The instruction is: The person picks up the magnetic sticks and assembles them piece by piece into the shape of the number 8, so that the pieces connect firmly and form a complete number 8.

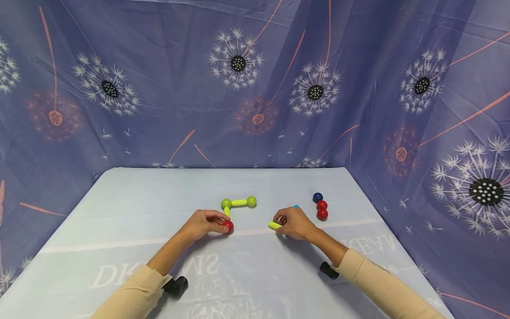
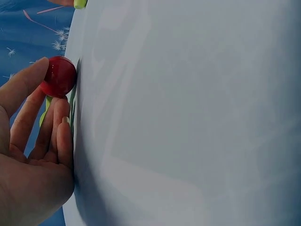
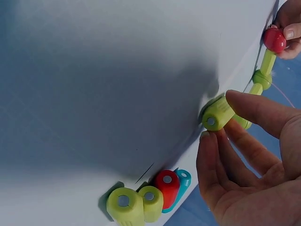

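Note:
My left hand (image 1: 205,223) pinches a glossy red ball (image 1: 228,226) between thumb and fingers, low over the tabletop. From that ball a short yellow-green rod (image 1: 226,212) leads back to a green ball (image 1: 226,204). A second yellow-green rod (image 1: 239,203) runs right from there to another green ball (image 1: 251,201), forming an L shape. To the right, my right hand (image 1: 295,223) holds a loose yellow-green rod (image 3: 218,114) between thumb and fingertips, its grey disc end facing the wrist camera. Its other end points left toward the red ball.
Beside the right hand lie more rods: two yellow-green rods (image 3: 124,205), a red rod (image 3: 168,187) and a blue rod (image 3: 182,181). A dark blue ball (image 1: 317,197) and two red balls (image 1: 322,214) sit farther right. A patterned curtain (image 1: 255,88) hangs behind the white-covered table (image 1: 167,186).

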The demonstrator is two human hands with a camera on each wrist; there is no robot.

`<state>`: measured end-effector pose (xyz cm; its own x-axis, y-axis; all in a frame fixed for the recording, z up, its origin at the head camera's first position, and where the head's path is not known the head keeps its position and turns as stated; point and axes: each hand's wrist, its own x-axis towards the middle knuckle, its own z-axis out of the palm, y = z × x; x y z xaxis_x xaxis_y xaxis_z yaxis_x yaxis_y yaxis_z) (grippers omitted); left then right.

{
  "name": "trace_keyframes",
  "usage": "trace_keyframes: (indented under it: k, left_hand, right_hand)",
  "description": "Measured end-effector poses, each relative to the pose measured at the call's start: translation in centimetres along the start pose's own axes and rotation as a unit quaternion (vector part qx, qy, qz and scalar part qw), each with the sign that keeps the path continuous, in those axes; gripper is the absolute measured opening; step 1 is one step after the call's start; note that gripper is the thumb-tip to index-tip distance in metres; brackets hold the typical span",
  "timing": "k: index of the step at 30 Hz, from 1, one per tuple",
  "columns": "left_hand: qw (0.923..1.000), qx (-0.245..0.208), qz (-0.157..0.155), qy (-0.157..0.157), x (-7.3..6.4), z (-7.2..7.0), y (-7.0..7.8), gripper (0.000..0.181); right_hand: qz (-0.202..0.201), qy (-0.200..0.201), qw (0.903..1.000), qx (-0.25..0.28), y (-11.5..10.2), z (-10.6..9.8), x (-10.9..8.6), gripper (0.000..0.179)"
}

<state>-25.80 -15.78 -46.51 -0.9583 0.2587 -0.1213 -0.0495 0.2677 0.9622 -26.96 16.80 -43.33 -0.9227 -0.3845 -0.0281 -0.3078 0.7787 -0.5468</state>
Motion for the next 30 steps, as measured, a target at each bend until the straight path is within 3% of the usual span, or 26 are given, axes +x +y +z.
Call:
trace_keyframes:
  k: [10,30]
  left_hand:
    - [1.0,-0.006,-0.005,0.001,-0.1,0.0,0.2,0.039]
    - [0.9999,-0.008,0.011,-0.005,0.0,0.0,0.0,0.038]
  right_hand:
    - [0.0,0.006,1.0,-0.001,-0.2,0.7,0.6,0.023]
    - [-0.049,0.007,0.9986,0.019,-2.8,2.1,2.2,0.022]
